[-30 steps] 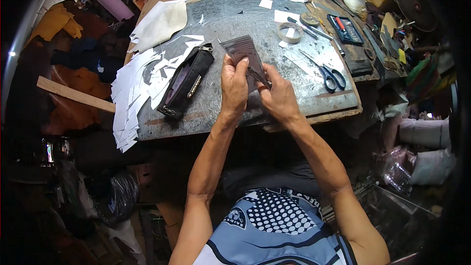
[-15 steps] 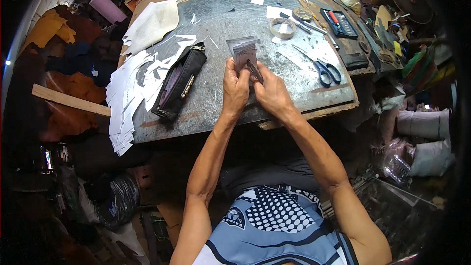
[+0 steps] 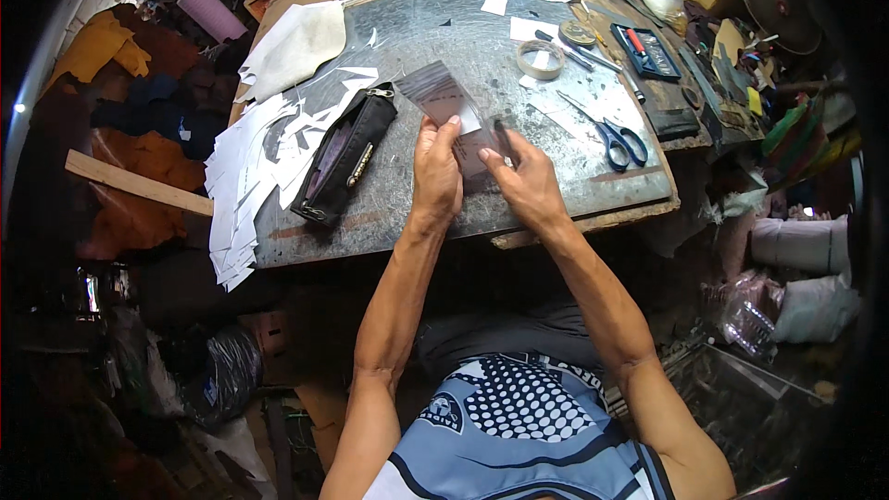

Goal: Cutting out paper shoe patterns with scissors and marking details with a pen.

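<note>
Over the near part of the worktable, my left hand [image 3: 437, 167] is closed on a fanned stack of thin grey sheets [image 3: 433, 93], the thumb pressed on top. A white piece shows among the sheets, and their lower part hangs between my two hands. My right hand [image 3: 528, 181] is closed at the stack's right edge, thumb near the lower sheets. A small dark object [image 3: 501, 136] sticks up from its fingers, its kind unclear. Left of my hands lies a black zippered pouch [image 3: 347, 153], unzipped, with a purplish lining.
The metal-topped table [image 3: 398, 213] carries white paper scraps [image 3: 245, 167] at left and a pale hide piece [image 3: 301, 46] behind. To the right lie blue-handled scissors [image 3: 619, 143], a tape roll [image 3: 540, 60] and a dark tray [image 3: 645, 53] with a red tool. A wooden plank [image 3: 139, 182] juts at left.
My hands have moved slightly apart. The stack has fanned out and tilted to the left, showing a white piece. The dark object has shifted off the stack's face to its right side.
</note>
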The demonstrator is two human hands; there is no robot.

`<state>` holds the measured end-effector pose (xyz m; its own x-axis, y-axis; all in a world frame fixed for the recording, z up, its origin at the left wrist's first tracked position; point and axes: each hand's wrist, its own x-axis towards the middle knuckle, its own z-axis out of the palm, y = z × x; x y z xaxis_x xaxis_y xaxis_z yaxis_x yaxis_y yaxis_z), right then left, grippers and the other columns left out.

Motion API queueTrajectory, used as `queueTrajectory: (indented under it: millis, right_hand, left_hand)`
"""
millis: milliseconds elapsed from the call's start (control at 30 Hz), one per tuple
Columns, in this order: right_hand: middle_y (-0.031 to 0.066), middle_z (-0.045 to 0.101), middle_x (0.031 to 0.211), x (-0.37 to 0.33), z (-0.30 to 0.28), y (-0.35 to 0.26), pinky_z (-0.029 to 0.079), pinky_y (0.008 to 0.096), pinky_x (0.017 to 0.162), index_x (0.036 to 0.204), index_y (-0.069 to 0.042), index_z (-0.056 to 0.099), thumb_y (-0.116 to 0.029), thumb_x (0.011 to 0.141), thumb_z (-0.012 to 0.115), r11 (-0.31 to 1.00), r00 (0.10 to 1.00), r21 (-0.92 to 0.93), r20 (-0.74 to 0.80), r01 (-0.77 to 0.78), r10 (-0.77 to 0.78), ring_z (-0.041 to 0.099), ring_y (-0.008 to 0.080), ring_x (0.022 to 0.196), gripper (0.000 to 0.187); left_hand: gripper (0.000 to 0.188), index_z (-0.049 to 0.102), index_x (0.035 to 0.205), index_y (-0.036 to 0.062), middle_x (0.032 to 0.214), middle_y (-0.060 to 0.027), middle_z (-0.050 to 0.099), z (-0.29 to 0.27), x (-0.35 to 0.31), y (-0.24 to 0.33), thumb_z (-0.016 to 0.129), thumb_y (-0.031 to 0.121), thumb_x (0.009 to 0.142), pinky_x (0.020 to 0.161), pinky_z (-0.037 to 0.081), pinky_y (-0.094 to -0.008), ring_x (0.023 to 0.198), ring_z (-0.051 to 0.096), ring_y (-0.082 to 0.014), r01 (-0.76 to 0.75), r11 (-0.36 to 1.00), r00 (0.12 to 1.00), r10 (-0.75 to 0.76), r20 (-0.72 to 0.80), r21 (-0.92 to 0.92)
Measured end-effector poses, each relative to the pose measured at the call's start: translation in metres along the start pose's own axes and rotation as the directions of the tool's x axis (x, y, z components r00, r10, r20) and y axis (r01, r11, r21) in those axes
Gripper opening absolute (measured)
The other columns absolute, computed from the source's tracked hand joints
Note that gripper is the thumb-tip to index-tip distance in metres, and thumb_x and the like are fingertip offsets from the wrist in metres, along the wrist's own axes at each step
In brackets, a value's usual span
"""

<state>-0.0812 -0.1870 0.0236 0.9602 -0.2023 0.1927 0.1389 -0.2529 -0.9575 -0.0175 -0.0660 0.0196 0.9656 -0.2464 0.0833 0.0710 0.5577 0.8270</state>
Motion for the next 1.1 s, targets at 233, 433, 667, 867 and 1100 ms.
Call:
queueTrajectory:
  millis: [233, 433, 667, 867, 1100]
  right_hand:
    - [-0.0069, 0.057, 0.074, -0.013, -0.010, -0.022, 0.035, 0.0186, 0.056, 0.098, 0.001, 0.068, -0.016, 0.096, 0.067, 0.856, 0.950, 0.415, 0.184, -0.308, 0.253, 0.044, -0.0006, 0.063, 0.017]
    - [-0.0062, 0.056, 0.072, -0.022, 0.007, -0.026, 0.036, 0.0197, 0.056, 0.096, 0.000, 0.066, -0.015, 0.095, 0.067, 0.837, 0.961, 0.472, 0.136, -0.278, 0.243, 0.045, 0.0007, 0.062, 0.015]
    - [-0.0037, 0.058, 0.070, -0.032, 0.019, -0.014, 0.033, 0.0183, 0.043, 0.095, -0.003, 0.060, -0.014, 0.095, 0.066, 0.787, 0.952, 0.544, 0.081, -0.289, 0.294, 0.043, 0.0003, 0.049, 0.013]
    - [-0.0035, 0.057, 0.066, -0.037, 0.012, -0.014, 0.027, 0.0183, 0.036, 0.102, -0.004, 0.061, -0.017, 0.095, 0.069, 0.590, 0.926, 0.715, 0.249, -0.374, 0.285, 0.039, 0.0004, 0.041, 0.017]
    - [-0.0072, 0.052, 0.061, -0.037, -0.010, -0.017, 0.028, 0.0182, 0.037, 0.117, -0.002, 0.064, -0.019, 0.093, 0.072, 0.692, 0.900, 0.585, 0.359, -0.422, 0.246, 0.039, 0.0000, 0.042, 0.031]
  left_hand:
    - [0.041, 0.043, 0.131, 0.0037, 0.121, -0.0221, 0.062, -0.002, -0.011, 0.027, 0.059, 0.013, 0.095, 0.091, 0.058, -0.0510, 0.108, 0.065, -0.0314, 0.111, 0.982, 0.984, -0.088, 0.152, -0.153]
    - [0.039, 0.045, 0.133, 0.0075, 0.117, -0.0185, 0.063, -0.004, -0.012, 0.018, 0.055, 0.008, 0.096, 0.088, 0.058, -0.0471, 0.100, 0.066, -0.0290, 0.153, 0.943, 0.987, -0.131, 0.092, -0.295]
    - [0.037, 0.045, 0.134, 0.0087, 0.097, -0.0101, 0.062, 0.002, -0.010, 0.018, 0.049, 0.012, 0.098, 0.083, 0.055, -0.0416, 0.084, 0.063, -0.0194, 0.088, 0.890, 0.992, -0.119, -0.042, -0.447]
    - [0.035, 0.045, 0.134, 0.0085, 0.101, -0.0104, 0.061, -0.003, -0.007, 0.026, 0.049, 0.013, 0.099, 0.083, 0.055, -0.0412, 0.086, 0.063, -0.0197, 0.080, 0.842, 0.996, -0.086, 0.013, -0.534]
    - [0.035, 0.045, 0.135, 0.0089, 0.103, -0.0136, 0.062, -0.002, -0.005, 0.038, 0.047, 0.016, 0.101, 0.086, 0.056, -0.0445, 0.089, 0.064, -0.0230, 0.148, 0.850, 0.986, -0.164, 0.014, -0.505]
